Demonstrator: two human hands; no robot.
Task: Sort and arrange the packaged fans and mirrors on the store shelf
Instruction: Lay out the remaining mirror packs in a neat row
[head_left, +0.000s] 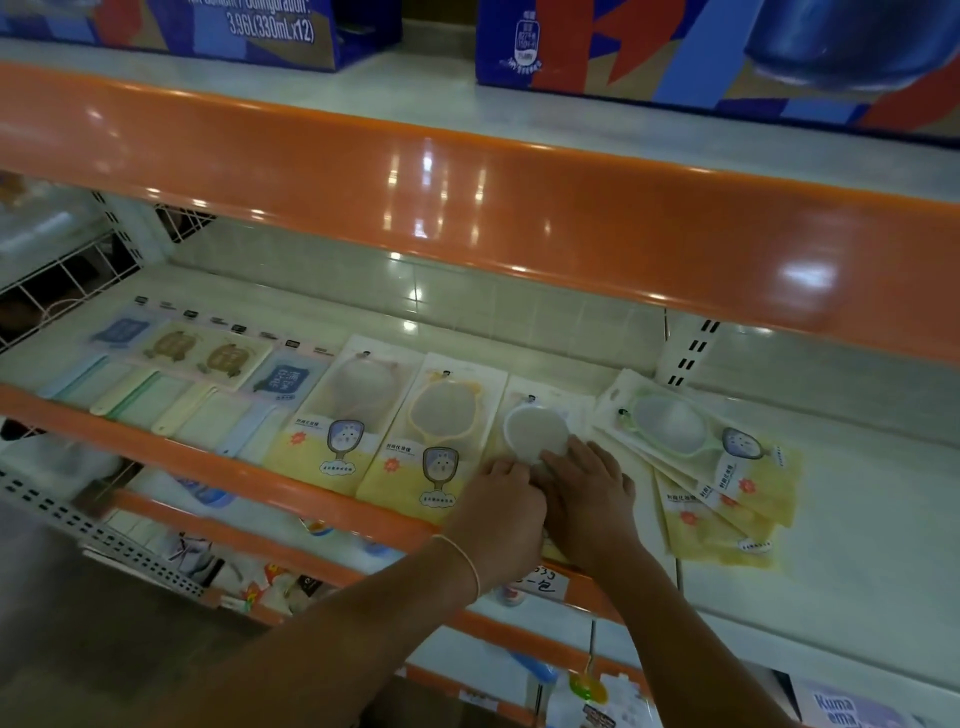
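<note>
Your two hands meet over a white round-framed mirror in its clear-and-yellow packet (535, 434), third in a row of flat packets on the white store shelf (857, 499) edged with an orange front rail (218, 460). The left hand (501, 512) lies palm-down on the packet's near end, fingers curled onto it, while the right hand (587, 499) presses flat beside it, fingertips touching the mirror's rim; neither is closed in a full grip, both are pinning and nudging. To the left sit a yellow bear-eared mirror packet (434, 441) and a pale pink-framed mirror packet (340, 415), squared up side by side, with the pastel packaged fans (171, 384) lined up beyond them toward the far left. To the right, a fanned, untidy stack topped by a green-framed mirror packet (696, 441) waits its turn. To finish this placement well, slide the packet under your palms until its long edge runs parallel to, and just beside, the yellow one, with its near end level with the others along the orange rail. Keep pressure light and flat, since the slick film will likely skate and the neighbouring packets may shift if bumped.
</note>
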